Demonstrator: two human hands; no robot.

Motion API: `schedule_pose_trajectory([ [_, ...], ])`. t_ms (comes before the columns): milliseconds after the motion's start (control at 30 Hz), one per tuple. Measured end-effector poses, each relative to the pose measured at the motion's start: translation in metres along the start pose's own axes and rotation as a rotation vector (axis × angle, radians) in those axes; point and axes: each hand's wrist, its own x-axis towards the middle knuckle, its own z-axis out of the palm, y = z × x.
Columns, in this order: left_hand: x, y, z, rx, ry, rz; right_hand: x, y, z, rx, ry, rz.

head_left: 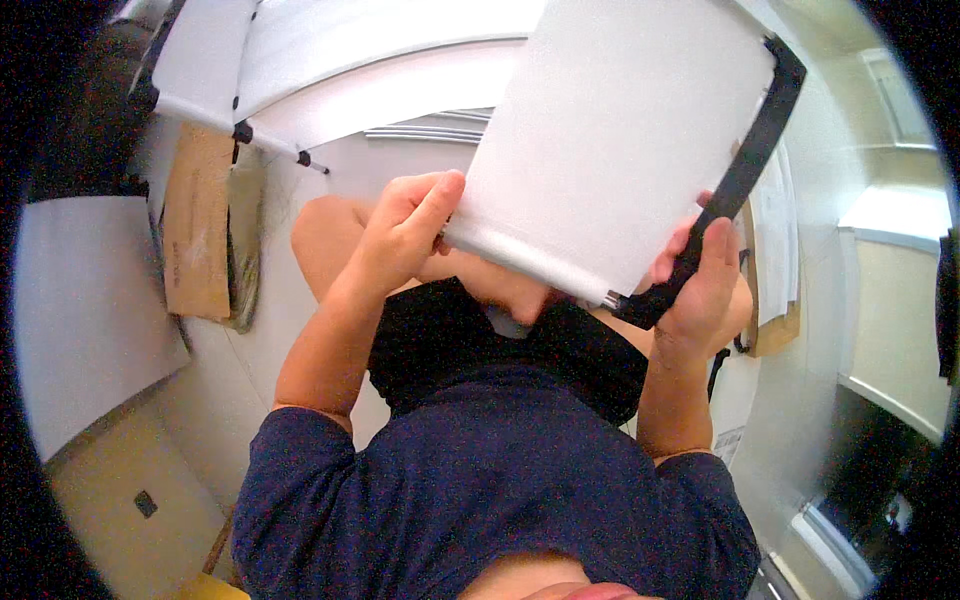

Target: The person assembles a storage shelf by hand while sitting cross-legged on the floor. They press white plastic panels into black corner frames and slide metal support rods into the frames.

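A white fabric panel [620,140] is held up tilted above my crossed legs. Its near edge is a rolled hem, and a shiny metal tube end [611,299] pokes out at the right corner. Along the panel's right side runs a black curved bar [748,175]. My left hand [408,228] pinches the panel's near left corner, thumb on top. My right hand [708,285] is wrapped round the black bar close to the near right corner, some of its fingers showing between bar and fabric.
Another white fabric piece with black joints [242,131] stands at the upper left. Several thin metal tubes [425,133] lie on the floor behind the panel. Cardboard [200,225] and a white board [90,310] are at the left. A cardboard piece [778,330] and a white cabinet [890,300] are on the right.
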Motion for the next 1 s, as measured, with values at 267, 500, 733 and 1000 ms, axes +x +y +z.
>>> schedule_pose_trajectory([
  [267, -0.002, -0.018, 0.017, -0.192, -0.098, -0.149, -0.003, 0.000, -0.005, 0.004, 0.002, -0.018],
  [500, -0.006, -0.022, 0.022, -0.256, -0.072, -0.170, 0.005, 0.021, -0.012, 0.028, -0.038, -0.049],
  [733, -0.004, -0.029, 0.015, -0.332, -0.052, -0.245, 0.006, 0.015, 0.004, 0.102, -0.065, 0.027],
  [1000, -0.005, -0.030, 0.012, -0.290, -0.001, -0.214, 0.010, 0.021, 0.010, -0.079, -0.059, -0.017],
])
